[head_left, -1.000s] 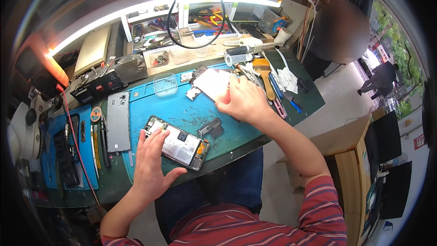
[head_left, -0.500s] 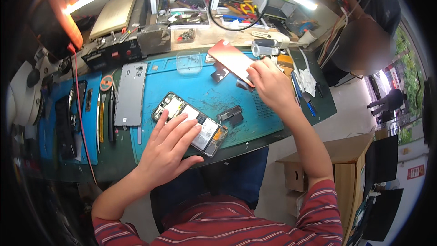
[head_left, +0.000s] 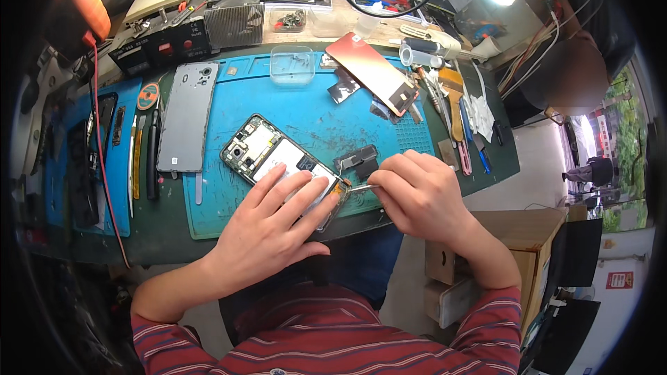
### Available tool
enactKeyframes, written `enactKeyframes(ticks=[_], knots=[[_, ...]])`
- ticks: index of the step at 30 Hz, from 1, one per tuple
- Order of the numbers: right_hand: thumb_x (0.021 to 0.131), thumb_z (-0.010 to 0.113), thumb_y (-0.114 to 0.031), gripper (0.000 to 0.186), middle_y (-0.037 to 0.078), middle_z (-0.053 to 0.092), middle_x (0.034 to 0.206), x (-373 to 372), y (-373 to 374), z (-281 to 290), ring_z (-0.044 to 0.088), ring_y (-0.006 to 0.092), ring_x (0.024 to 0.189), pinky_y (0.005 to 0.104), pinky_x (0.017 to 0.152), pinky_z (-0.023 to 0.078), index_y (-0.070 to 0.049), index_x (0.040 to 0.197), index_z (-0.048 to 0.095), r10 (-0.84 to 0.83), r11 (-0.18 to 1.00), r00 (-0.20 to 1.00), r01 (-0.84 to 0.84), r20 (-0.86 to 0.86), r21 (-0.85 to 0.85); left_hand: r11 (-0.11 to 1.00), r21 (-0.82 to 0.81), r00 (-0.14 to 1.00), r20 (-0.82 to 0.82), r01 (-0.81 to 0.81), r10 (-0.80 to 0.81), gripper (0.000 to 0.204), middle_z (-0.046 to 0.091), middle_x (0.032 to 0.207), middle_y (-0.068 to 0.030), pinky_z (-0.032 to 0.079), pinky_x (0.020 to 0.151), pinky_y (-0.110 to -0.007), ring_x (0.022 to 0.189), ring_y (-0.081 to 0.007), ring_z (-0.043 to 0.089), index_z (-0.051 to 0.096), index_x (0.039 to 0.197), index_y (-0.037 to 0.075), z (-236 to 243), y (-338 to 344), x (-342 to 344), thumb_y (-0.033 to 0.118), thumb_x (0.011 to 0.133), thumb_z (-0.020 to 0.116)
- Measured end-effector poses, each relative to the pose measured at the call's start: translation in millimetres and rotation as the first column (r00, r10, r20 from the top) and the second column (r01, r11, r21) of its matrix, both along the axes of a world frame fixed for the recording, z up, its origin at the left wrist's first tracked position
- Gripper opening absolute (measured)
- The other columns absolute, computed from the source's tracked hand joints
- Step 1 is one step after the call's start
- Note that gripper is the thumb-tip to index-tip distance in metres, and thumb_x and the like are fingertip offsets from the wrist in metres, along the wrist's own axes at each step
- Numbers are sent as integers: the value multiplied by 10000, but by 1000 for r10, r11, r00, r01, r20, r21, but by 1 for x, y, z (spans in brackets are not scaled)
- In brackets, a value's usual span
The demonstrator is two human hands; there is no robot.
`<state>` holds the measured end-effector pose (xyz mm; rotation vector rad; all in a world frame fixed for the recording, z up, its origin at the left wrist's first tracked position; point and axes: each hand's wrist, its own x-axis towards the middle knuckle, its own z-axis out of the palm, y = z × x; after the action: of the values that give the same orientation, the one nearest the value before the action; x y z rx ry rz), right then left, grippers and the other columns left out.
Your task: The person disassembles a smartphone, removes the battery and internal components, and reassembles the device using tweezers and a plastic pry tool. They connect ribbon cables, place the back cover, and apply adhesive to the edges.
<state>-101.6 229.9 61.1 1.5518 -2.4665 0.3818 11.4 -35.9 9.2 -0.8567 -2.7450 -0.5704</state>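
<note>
An opened smartphone (head_left: 251, 144) lies tilted on the blue mat, its circuit board, camera and battery showing. My left hand (head_left: 278, 226) rests over its near part with the fingers stretched out, hiding some of the battery. In a pinch, my right hand (head_left: 424, 194) holds slim metal tweezers (head_left: 363, 187), their tip at the phone's lower right end beside an orange flex cable (head_left: 339, 187). A dark loose phone part (head_left: 358, 161) lies just beyond the tweezers. Farther back is an orange-red back cover (head_left: 372, 69).
At left, a grey phone panel (head_left: 186, 118), screwdrivers (head_left: 153, 160) and a solder reel (head_left: 148, 96) lie in a row. A clear plastic box (head_left: 292, 66) stands at the mat's far edge. Brushes and other tools (head_left: 453, 94) lie at right. A person (head_left: 566, 76) is near the far right.
My right hand has come from near the back cover toward me, down to the phone's end, with tweezers now visible in it. My left hand has shifted slightly right over the phone.
</note>
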Motion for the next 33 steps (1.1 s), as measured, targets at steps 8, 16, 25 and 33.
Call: enactKeyframes(ticks=[8,16,25,33], knots=[[854,796,-84,131,36,628,886,14,-11,3,647,226,767,359,657,522,-74,951,708,-85,994,996,85,-9,71,1000,9,1000,15,-1,0,776,547,1549,-109,379,1263,-555,1454,-325,502,628,1513,114,0,-1,1,514,870,799],[870,808,-82,127,40,662,906,19,-15,10,661,235,786,366,670,538,-64,966,727,-116,986,993,115,3,118,1000,-5,1000,15,-1,1,787,541,1566,-107,370,1271,-547,1471,-319,492,614,1531,118,0,-1,2,513,875,794],[913,788,-113,108,48,649,907,10,-5,-6,667,249,811,377,690,549,-78,987,716,-108,994,981,111,161,-11,1000,-12,1000,3,4,-4,775,535,1572,-104,365,1277,-546,1483,-314,480,611,1535,125,-1,-1,1,527,895,780],[918,804,-125,177,53,686,933,8,1,-12,679,243,809,374,698,565,-76,1079,749,-61,997,980,68,188,-32,1000,-6,1000,8,-1,1,787,537,1573,-93,364,1279,-542,1485,-306,479,612,1535,129,-2,-1,1,515,877,803]])
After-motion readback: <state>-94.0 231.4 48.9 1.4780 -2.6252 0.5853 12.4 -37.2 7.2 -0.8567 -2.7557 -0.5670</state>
